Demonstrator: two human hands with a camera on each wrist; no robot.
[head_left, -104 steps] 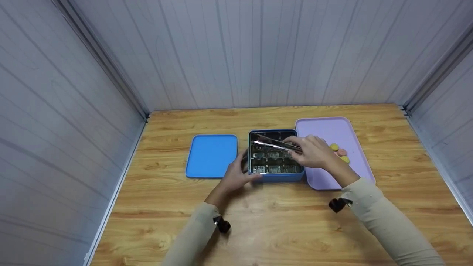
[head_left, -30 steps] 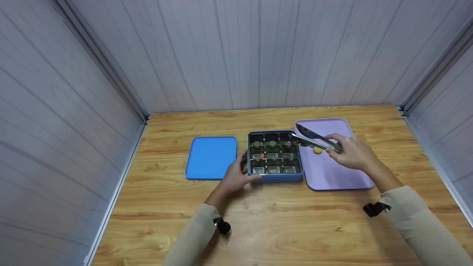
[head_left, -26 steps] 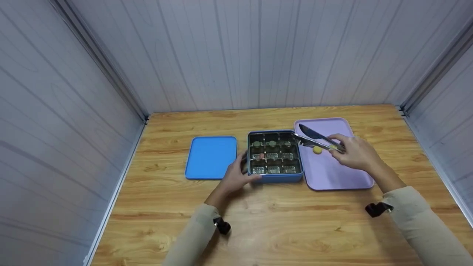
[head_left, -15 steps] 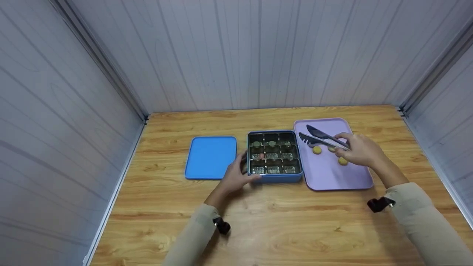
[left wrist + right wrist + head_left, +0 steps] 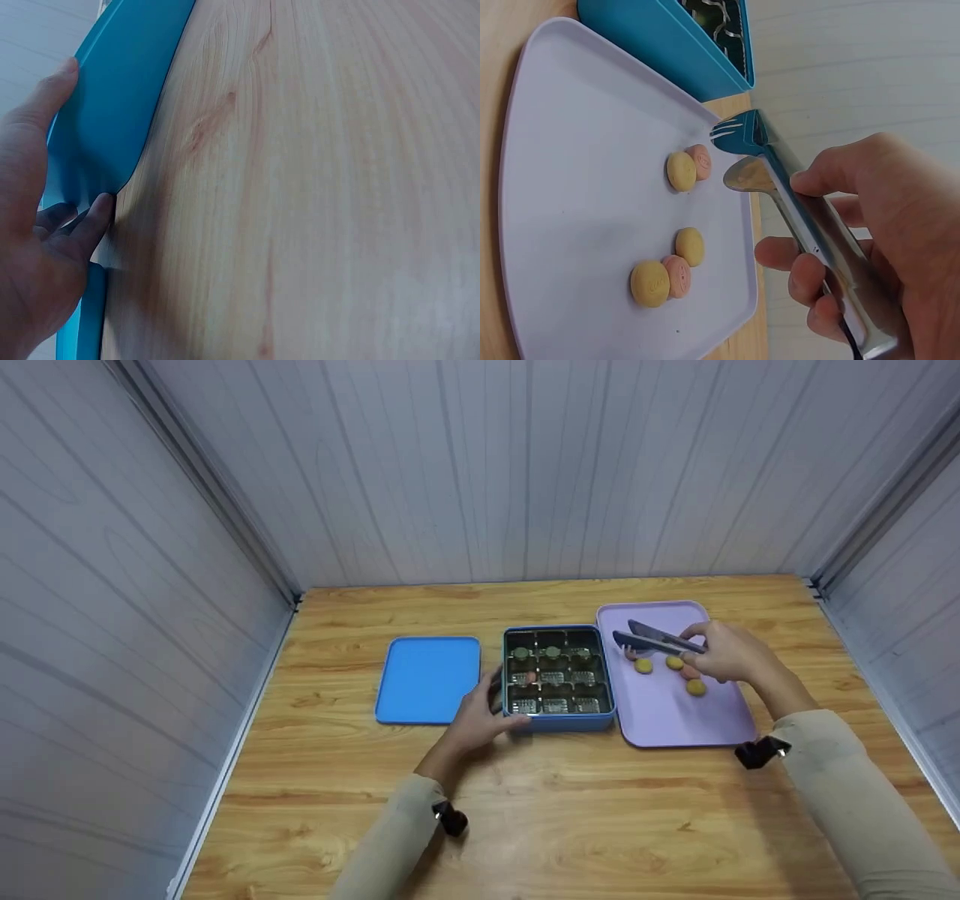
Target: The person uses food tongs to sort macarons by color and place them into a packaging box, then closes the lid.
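1. Since a second ago, the right hand (image 5: 731,654) has drawn the tongs (image 5: 654,639) back from the box (image 5: 558,679) to above the purple tray (image 5: 675,712).
2. Its fingers curl round the handles; the tips stand narrowly apart, holding nothing.
3. Five cookies (image 5: 682,171) lie on the tray.
4. The left hand (image 5: 480,718) grips the box's near left corner.
5. A blue lid (image 5: 429,678) lies left of the box on the table (image 5: 570,817).

The left hand (image 5: 34,255) is seen at 8 o'clock, laid against the wall of a blue tin (image 5: 112,127). One of the fingers (image 5: 94,221) is pressed on the tin's lower corner, the thumb along its side. Wood-grain surface (image 5: 322,195) fills the view toward 3 o'clock.
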